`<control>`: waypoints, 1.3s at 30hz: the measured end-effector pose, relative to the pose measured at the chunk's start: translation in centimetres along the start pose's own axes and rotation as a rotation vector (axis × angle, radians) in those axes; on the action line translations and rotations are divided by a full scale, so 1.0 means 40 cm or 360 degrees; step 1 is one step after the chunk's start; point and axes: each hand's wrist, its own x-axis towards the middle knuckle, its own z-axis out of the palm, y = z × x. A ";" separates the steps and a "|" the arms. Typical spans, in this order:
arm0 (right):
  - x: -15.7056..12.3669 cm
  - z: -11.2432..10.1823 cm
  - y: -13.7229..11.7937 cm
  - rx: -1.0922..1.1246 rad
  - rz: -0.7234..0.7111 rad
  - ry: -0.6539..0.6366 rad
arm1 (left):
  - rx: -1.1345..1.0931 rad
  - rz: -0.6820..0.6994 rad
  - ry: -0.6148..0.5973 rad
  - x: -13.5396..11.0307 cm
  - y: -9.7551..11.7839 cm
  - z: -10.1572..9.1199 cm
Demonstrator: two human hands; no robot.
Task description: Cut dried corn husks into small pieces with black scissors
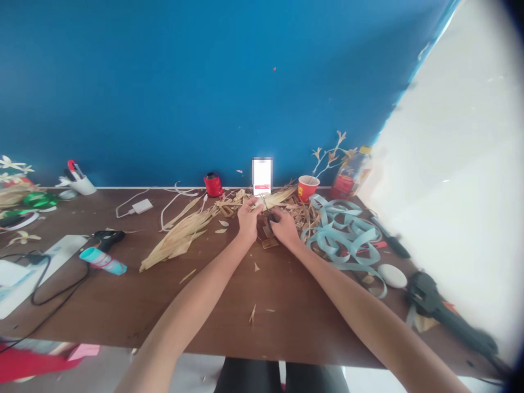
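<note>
My right hand [284, 225] is closed around the dark handles of a pair of scissors [271, 217], with the thin blades pointing up and away. Close beside it on the left, my left hand [248, 219] pinches a small pale piece of dried husk [259, 202] near the blades. Whether the blades touch this piece cannot be made out. Behind both hands lies a heap of dry husk strips and scraps [305, 214]. Left of my left hand, a long bundle of dried husks [176, 237] rests on the brown table [229, 305].
A lit phone [262, 174] leans against the blue wall. Near it stand a red cylinder [213, 185] and a paper cup [308, 188]. Tangled light-blue ribbon [344, 234] and a glue gun [446, 314] lie right. A power strip [41, 273] and blue roll [103, 260] lie left.
</note>
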 end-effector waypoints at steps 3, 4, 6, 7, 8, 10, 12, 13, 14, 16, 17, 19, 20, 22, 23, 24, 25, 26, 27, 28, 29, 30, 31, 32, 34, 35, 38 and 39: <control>-0.001 -0.002 -0.001 -0.0050 -0.0007 -0.0026 | 0.0014 -0.0011 0.0024 0.005 0.000 -0.003; -0.001 -0.003 -0.003 -0.0063 -0.0007 -0.0038 | 0.0016 -0.0012 0.0024 0.006 0.000 -0.005; -0.001 -0.006 -0.005 -0.0082 -0.0007 -0.0059 | 0.0005 -0.0010 0.0015 0.008 0.000 -0.007; -0.002 -0.007 -0.007 -0.0087 -0.0005 -0.0061 | 0.0001 -0.0008 0.0008 0.008 0.000 -0.007; -0.002 -0.008 -0.008 -0.0088 -0.0007 -0.0065 | 0.0000 -0.0007 0.0004 0.009 0.001 -0.008; -0.003 -0.010 -0.009 -0.0096 -0.0007 -0.0072 | 0.0003 -0.0005 0.0008 0.009 0.003 -0.008; -0.005 -0.010 -0.008 -0.0116 -0.0001 -0.0084 | 0.0020 0.0002 0.0016 0.009 0.006 -0.008; -0.005 -0.010 -0.007 -0.0126 0.0002 -0.0094 | 0.0030 0.0013 0.0020 0.010 0.007 -0.008; -0.005 -0.009 -0.005 -0.0135 0.0006 -0.0102 | 0.0040 0.0025 0.0021 0.011 0.008 -0.008; -0.005 -0.007 -0.002 -0.0148 0.0008 -0.0111 | 0.0068 0.0055 0.0024 0.014 0.010 -0.009; -0.005 -0.006 0.000 -0.0153 0.0008 -0.0112 | 0.0090 0.0071 0.0026 0.016 0.010 -0.010; -0.004 -0.004 0.002 -0.0161 -0.0002 -0.0113 | 0.0156 0.0100 0.0035 0.020 0.010 -0.013; -0.004 -0.004 0.003 -0.0168 -0.0004 -0.0116 | 0.0200 0.0120 0.0041 0.022 0.010 -0.014; -0.004 -0.004 0.002 -0.0186 -0.0001 -0.0122 | 0.0296 0.0177 0.0061 0.026 0.010 -0.019; -0.004 -0.004 0.002 -0.0195 0.0003 -0.0123 | 0.0345 0.0215 0.0067 0.027 0.011 -0.022; -0.004 -0.005 0.001 -0.0202 0.0005 -0.0129 | 0.0392 0.0260 0.0067 0.029 0.012 -0.025; -0.004 -0.005 0.001 -0.0206 0.0006 -0.0133 | 0.0435 0.0309 0.0060 0.030 0.013 -0.028; -0.004 -0.006 0.001 -0.0208 0.0003 -0.0139 | 0.0473 0.0353 0.0045 0.030 0.014 -0.032; -0.004 -0.006 0.002 -0.0211 -0.0001 -0.0144 | 0.0510 0.0392 0.0026 0.031 0.015 -0.035; -0.004 -0.007 0.003 -0.0216 -0.0006 -0.0150 | 0.0544 0.0423 0.0009 0.031 0.017 -0.038; -0.003 -0.007 0.004 -0.0225 -0.0010 -0.0152 | 0.0575 0.0446 0.0001 0.031 0.019 -0.040; -0.003 -0.008 0.006 -0.0235 -0.0013 -0.0155 | 0.0599 0.0460 -0.0003 0.030 0.021 -0.042; -0.002 -0.008 0.006 -0.0244 -0.0015 -0.0158 | 0.0613 0.0470 0.0001 0.029 0.024 -0.042; -0.002 -0.009 0.007 -0.0247 -0.0021 -0.0163 | 0.0618 0.0478 0.0008 0.027 0.027 -0.042; -0.003 -0.009 0.007 -0.0245 -0.0034 -0.0171 | 0.0594 0.0479 0.0004 0.024 0.032 -0.041; -0.003 -0.009 0.007 -0.0246 -0.0036 -0.0174 | 0.0571 0.0481 -0.0007 0.023 0.034 -0.039; -0.005 -0.008 0.007 -0.0277 -0.0024 -0.0161 | 0.0502 0.0503 -0.0029 0.017 0.037 -0.037; -0.005 -0.008 0.007 -0.0286 -0.0020 -0.0154 | 0.0487 0.0511 -0.0028 0.016 0.036 -0.037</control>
